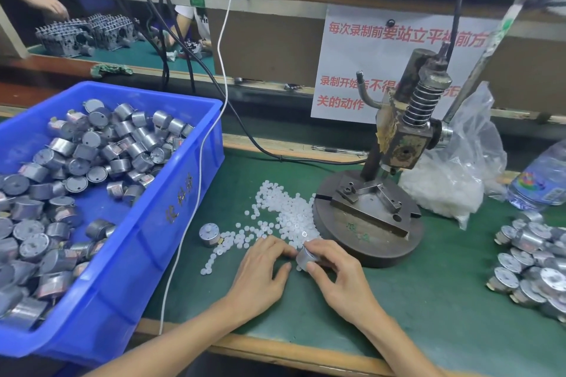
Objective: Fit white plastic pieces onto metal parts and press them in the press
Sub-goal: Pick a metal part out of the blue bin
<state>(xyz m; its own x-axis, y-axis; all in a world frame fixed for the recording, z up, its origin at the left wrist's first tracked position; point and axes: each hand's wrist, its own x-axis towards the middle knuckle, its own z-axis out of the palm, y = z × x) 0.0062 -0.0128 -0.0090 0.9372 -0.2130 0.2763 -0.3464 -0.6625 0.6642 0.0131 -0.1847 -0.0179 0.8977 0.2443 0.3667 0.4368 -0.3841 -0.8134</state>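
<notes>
Just then the right hand [333, 269] was clamped on a small round metal part [305, 255]. The thumb was on its near side and the fingers were curled over the far side. It held the part tilted, low over the green mat [428, 300], just in front of the press [367, 223].

The left hand [263, 269] lay beside it with its fingers fairly straight and loosely apart. Its fingertips were at the near edge of the scattered white pieces [288, 214], close to the part. Whether a piece sat under them could not be told.

The metal part looked stiff, smooth-walled and probably weighty for its size, so it might slip on its curved side. It seemed best gripped round that wall, as it was, leaving free the end face that takes the white piece.

The white pieces looked tiny, very light and apt to roll or scatter. Each would likely need a fingertip pinch by its rim and square seating, since a crooked one might be crushed under the press.

More metal parts filled the blue bin [171, 223], and another heap [533, 257] lay to the right. One stood alone on the mat [209, 234].
</notes>
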